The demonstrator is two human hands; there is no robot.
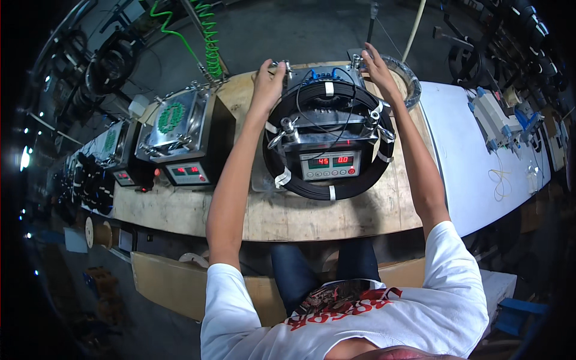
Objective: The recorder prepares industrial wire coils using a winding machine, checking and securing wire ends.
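Observation:
A square metal machine [327,137] with clamps at its corners and a red-lit digital panel [330,165] stands before me on the wooden table. A large coil of black cable [327,195], bound with white tape, hangs around its front, with thin leads and blue-tipped connectors [335,73] on top. At the far left corner, my left hand [268,90] has thumb and fingers closed about a metal clamp [284,65]. My right hand [379,75] is beside the far right clamp [356,62], fingers stretched out; whether it touches the clamp is unclear.
Two similar machines [187,132] [114,147] with green rings on top stand to the left. A clear-wrapped coil [413,81] lies behind my right hand. Green spiral air hose [211,51] hangs at the back. On the right, a white table [465,174] bears a grey device [493,120].

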